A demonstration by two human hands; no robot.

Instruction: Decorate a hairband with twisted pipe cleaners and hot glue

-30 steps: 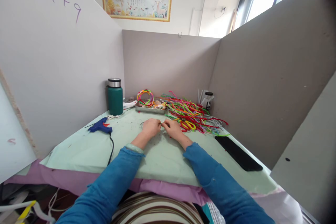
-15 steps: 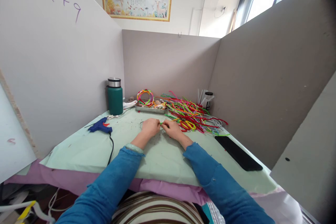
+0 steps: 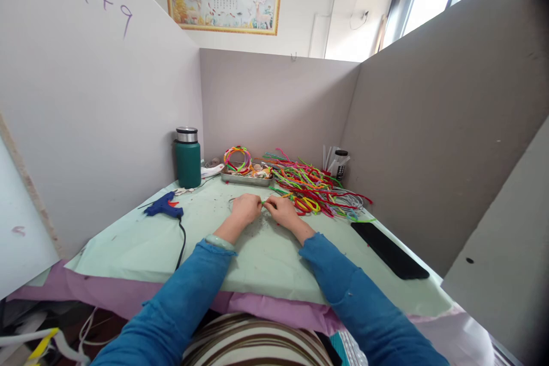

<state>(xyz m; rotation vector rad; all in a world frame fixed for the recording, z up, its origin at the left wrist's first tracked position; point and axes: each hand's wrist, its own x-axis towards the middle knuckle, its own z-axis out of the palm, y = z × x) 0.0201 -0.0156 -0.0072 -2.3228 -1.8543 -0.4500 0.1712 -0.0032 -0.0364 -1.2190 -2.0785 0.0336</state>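
My left hand (image 3: 247, 206) and my right hand (image 3: 278, 209) meet over the middle of the table, fingers pinched. Between their fingertips shows a short bit of green cord (image 3: 263, 202); the rest of it is hidden by the fingers. A thin grey strand (image 3: 231, 203) curves out on the far side of my left hand. Just beyond my right hand lies a tangled pile of colourful cords (image 3: 309, 180), in red, yellow, green, orange and grey. Behind my hands, a metal tray (image 3: 246, 180) carries a ring of colourful cord loops (image 3: 237, 155) and small pieces.
A blue glue gun (image 3: 165, 206) lies at left, its black cable running toward the front edge. Behind it stands a green bottle (image 3: 188, 163). A black flat pad (image 3: 389, 250) lies at right. A black-lidded container (image 3: 341, 164) stands at the back right. Grey partitions (image 3: 278, 103) enclose the table.
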